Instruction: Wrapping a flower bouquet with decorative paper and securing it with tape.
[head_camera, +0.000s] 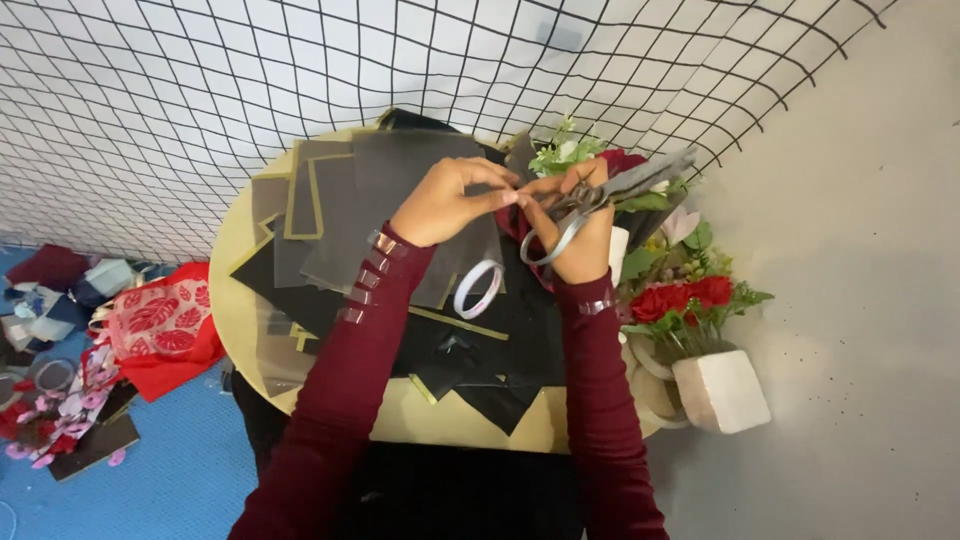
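Steel scissors (590, 200) gripped in the right hand (585, 225) sit so close to the left hand (450, 200), pinching a small red piece (515, 200), that a slip could nick its fingers (495, 175).

Both arms, in dark red sleeves, reach forward from the bottom edge and come together at the top. The left hand (445, 203) is half closed, its fingertips pinched and touching the right hand (580, 228). The right hand is curled into a closed grip, with the knuckles turned to the camera
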